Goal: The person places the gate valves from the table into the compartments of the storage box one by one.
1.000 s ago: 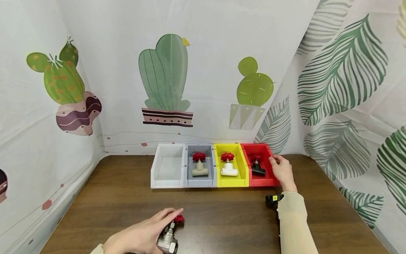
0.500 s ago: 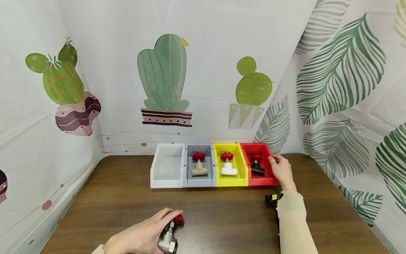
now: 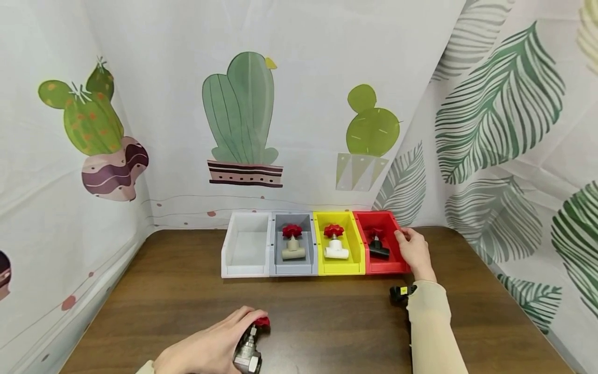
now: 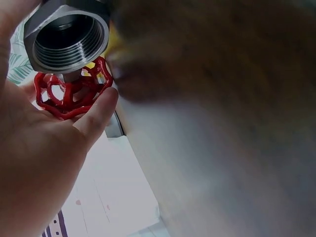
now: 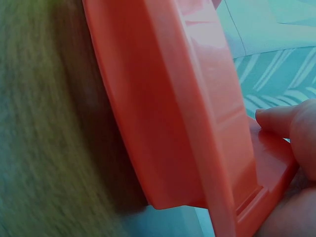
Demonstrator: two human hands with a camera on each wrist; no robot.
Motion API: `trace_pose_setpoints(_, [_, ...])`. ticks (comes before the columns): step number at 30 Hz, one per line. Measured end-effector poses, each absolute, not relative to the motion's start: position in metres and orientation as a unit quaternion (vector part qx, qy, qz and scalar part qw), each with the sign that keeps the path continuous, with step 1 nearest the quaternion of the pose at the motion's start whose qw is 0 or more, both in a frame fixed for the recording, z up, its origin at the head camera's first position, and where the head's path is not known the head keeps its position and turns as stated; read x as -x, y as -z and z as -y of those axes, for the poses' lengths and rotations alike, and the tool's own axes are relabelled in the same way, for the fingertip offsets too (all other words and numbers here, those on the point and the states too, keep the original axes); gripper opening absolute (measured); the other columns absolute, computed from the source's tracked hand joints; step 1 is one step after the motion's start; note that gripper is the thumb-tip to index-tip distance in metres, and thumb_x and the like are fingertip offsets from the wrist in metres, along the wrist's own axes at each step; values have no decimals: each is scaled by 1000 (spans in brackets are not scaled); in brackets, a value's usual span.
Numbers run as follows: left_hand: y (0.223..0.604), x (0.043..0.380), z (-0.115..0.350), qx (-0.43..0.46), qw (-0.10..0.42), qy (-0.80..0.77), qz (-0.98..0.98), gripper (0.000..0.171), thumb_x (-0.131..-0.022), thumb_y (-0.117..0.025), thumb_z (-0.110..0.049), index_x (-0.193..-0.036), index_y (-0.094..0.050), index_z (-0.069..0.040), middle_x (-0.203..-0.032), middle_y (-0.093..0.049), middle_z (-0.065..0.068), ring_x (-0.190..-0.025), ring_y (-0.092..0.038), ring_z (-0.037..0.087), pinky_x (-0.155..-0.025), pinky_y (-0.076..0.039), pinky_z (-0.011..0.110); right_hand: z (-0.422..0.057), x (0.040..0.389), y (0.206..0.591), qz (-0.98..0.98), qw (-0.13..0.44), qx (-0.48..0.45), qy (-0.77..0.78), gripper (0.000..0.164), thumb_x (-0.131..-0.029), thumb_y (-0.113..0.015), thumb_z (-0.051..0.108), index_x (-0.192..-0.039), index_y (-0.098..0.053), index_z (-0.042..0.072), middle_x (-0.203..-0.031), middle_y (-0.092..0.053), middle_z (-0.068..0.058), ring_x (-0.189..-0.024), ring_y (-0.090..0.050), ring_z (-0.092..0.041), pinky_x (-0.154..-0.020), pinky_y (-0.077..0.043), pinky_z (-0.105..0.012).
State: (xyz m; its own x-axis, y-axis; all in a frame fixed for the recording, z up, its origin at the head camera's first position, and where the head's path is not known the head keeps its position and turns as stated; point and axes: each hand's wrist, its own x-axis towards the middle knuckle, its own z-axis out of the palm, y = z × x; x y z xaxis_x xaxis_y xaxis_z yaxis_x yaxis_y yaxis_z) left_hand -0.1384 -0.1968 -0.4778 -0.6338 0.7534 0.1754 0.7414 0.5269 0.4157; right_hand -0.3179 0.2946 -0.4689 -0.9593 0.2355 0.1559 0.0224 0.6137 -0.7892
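In the head view my left hand (image 3: 203, 345) holds a metal gate valve (image 3: 247, 358) with a red handwheel (image 3: 262, 323) near the table's front edge. Up close in the left wrist view, the valve's threaded opening (image 4: 66, 42) faces the camera, and a digit lies against the handwheel's rim. At the far right, my right hand (image 3: 416, 254) grips the right side wall of a red bin (image 3: 388, 268), fingers over its edge. A black valve (image 3: 378, 248) with a red handwheel lies in that bin. The right wrist view shows the bin's wall (image 5: 143, 108) between finger and thumb.
Left of the red bin stand a yellow bin (image 3: 343, 268) with a white valve (image 3: 336, 250), a grey bin (image 3: 294, 269) with a beige valve (image 3: 293, 250), and a white bin (image 3: 246, 269). They line the wooden table's (image 3: 322, 317) back, before a printed cloth (image 3: 308, 104).
Hardly anything differs: the head view shifts by a few pixels. Both hands keep their holds on the gate valve and the red bin.
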Motion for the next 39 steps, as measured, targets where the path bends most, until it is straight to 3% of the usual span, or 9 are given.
trace_pose_setpoints(10, [479,138,194,-431,-17,-234,-871,98,-70,-76,-66,-145,-36,-17,-128,-44,-9,-109,-48,4,-88,-47,24,-295,318,470,890,128,72,-431,41,-103,-48,25,-129,-56,-5,-116,-62,-28,-98,-60,-38,-83,-48,-47])
trace_pose_setpoints(17, [477,137,194,-414,-10,-249,-876,95,-68,-80,-62,-142,-38,-20,-124,-45,-10,-104,-47,2,-86,-47,22,-295,317,471,889,108,78,-439,44,-104,-47,27,-135,-52,-5,-122,-59,-27,-104,-58,-39,-87,-47,-49])
trace_pose_setpoints(26, [469,146,194,-393,3,-243,-887,109,-52,-92,-33,-145,-36,-19,-128,-44,-9,-104,-51,4,-88,-48,26,-296,317,471,887,106,78,-443,47,-104,-46,30,-136,-51,-5,-123,-59,-28,-104,-58,-39,-87,-48,-48])
trace_pose_setpoints(33, [457,163,198,-371,-23,-252,-894,113,-51,-93,-33,-147,-33,-23,-127,-45,-9,-103,-54,7,-86,-50,30,-296,317,471,887,107,78,-443,47,-104,-46,29,-136,-51,-5,-123,-59,-28,-105,-58,-39,-87,-47,-49])
trace_pose_setpoints(39, [446,179,203,-348,-47,-245,-904,114,-53,-93,-38,-148,-34,-19,-133,-44,-9,-114,-51,9,-95,-46,34,-296,318,471,888,112,74,-440,47,-104,-46,29,-136,-51,-5,-123,-59,-28,-104,-58,-39,-87,-47,-49])
